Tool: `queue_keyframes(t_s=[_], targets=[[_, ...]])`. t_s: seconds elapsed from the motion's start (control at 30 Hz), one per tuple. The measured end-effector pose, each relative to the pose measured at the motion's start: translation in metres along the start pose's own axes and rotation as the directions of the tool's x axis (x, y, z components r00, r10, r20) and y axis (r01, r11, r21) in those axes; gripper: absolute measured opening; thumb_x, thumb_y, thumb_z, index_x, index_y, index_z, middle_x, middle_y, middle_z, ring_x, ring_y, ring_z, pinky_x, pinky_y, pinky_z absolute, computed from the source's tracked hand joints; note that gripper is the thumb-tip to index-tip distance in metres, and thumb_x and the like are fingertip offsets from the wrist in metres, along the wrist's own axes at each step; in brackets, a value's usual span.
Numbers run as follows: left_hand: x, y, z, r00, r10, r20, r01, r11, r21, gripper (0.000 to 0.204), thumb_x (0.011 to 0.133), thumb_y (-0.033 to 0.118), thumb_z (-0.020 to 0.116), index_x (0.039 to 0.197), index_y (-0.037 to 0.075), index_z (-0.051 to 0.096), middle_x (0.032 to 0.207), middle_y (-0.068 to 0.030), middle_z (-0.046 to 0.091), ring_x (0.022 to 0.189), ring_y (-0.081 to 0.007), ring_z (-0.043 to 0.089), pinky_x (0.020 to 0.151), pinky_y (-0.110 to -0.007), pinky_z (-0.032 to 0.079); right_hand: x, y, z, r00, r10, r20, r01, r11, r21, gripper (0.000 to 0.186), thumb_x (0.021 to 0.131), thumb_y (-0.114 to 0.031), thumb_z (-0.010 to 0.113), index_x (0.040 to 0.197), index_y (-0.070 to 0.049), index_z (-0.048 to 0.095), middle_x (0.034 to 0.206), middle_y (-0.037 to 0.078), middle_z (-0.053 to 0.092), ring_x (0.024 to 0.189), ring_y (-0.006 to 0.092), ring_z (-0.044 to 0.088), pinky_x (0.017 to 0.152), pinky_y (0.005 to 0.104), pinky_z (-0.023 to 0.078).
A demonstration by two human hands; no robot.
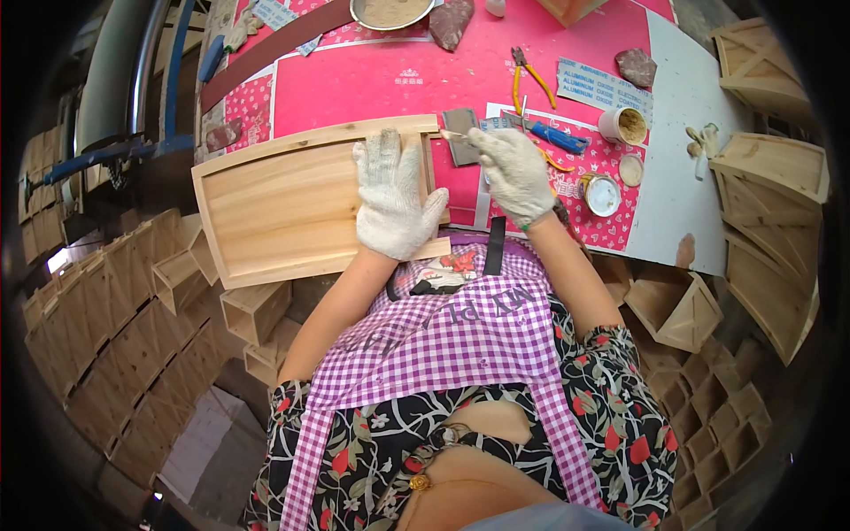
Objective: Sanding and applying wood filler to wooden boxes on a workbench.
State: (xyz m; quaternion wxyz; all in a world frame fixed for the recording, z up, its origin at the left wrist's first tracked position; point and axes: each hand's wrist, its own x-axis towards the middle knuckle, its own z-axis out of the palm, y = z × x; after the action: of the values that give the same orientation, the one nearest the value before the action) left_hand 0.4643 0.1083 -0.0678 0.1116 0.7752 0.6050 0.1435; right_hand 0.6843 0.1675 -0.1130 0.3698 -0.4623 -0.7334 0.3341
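My left hand (390,190), in a white knit glove, lies flat with fingers apart on a framed wooden panel piece (283,208). This pale wood piece reaches over the table's near edge, and its raised rim runs along the sides I can see. Just past its right end, my gloved right hand (513,173) is closed in a pinch on a small thin tool (456,136). Pale stuff shows at the tool's tip, and the glove hides most of the rest. Under the tip lies a grey sandpaper piece (462,150) on the pink table cover.
On the pink-covered table (372,84) are yellow-handled pliers (532,80), a blue-handled tool (558,137), a tub of tan paste (630,126), an open white jar (602,195), a metal bowl (390,12) and reddish stones (636,67). Stacked wooden crates (677,310) stand around.
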Motion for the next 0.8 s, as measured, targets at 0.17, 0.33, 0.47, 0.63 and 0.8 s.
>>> queue_keyframes(t_s=[0.17, 0.33, 0.47, 0.63, 0.8], targets=[[-0.003, 0.003, 0.002, 0.972, -0.233, 0.027, 0.234, 0.971, -0.056, 0.105, 0.085, 0.045, 0.076, 0.158, -0.007, 0.021, 0.161, -0.0341, 0.025, 0.148, -0.0602, 0.014, 0.123, -0.064, 0.012, 0.011, 0.005, 0.027, 0.993, -0.11, 0.033, 0.111, 0.993, -0.045, 0.041, 0.086, -0.011, 0.068, 0.127, -0.014, 0.069, 0.103, 0.01, 0.065, 0.095, 0.0311, 0.063, 0.084, 0.0432, 0.052], [-0.006, -0.005, 0.004, 0.981, -0.188, 0.05, 0.189, 0.982, -0.013, 0.108, 0.085, 0.047, 0.076, 0.157, -0.01, 0.019, 0.161, -0.0351, 0.022, 0.147, -0.0631, 0.012, 0.122, -0.065, 0.013, 0.024, -0.004, 0.031, 0.982, -0.174, 0.076, 0.184, 0.969, -0.167, 0.038, 0.083, -0.011, 0.069, 0.121, -0.014, 0.072, 0.092, 0.007, 0.065, 0.084, 0.0301, 0.063, 0.075, 0.0426, 0.052], [-0.005, -0.005, 0.004, 0.983, -0.178, 0.054, 0.178, 0.984, 0.002, 0.108, 0.086, 0.05, 0.075, 0.157, -0.01, 0.02, 0.162, -0.0357, 0.021, 0.147, -0.0646, 0.011, 0.122, -0.065, 0.013, 0.027, -0.001, 0.03, 0.969, -0.2, 0.148, 0.231, 0.943, -0.239, 0.029, 0.087, -0.015, 0.067, 0.115, -0.015, 0.072, 0.087, 0.007, 0.065, 0.082, 0.03, 0.063, 0.071, 0.0428, 0.049], [-0.004, -0.003, 0.005, 0.98, -0.191, 0.058, 0.191, 0.981, -0.003, 0.109, 0.085, 0.051, 0.074, 0.158, -0.009, 0.019, 0.163, -0.0356, 0.019, 0.147, -0.0652, 0.009, 0.122, -0.066, 0.012, 0.019, 0.007, 0.024, 0.975, -0.177, 0.136, 0.191, 0.977, -0.099, 0.031, 0.086, -0.013, 0.067, 0.116, -0.015, 0.072, 0.087, 0.009, 0.065, 0.082, 0.0307, 0.064, 0.072, 0.0431, 0.051], [-0.005, -0.003, 0.005, 0.98, -0.191, 0.061, 0.191, 0.982, 0.012, 0.105, 0.089, 0.051, 0.069, 0.16, -0.007, 0.018, 0.165, -0.0328, 0.015, 0.151, -0.0587, 0.007, 0.123, -0.063, 0.007, 0.026, -0.002, 0.034, 0.982, -0.176, -0.074, 0.173, 0.984, -0.048, 0.034, 0.085, -0.008, 0.067, 0.118, -0.015, 0.072, 0.088, 0.01, 0.066, 0.081, 0.0306, 0.064, 0.073, 0.0435, 0.053]])
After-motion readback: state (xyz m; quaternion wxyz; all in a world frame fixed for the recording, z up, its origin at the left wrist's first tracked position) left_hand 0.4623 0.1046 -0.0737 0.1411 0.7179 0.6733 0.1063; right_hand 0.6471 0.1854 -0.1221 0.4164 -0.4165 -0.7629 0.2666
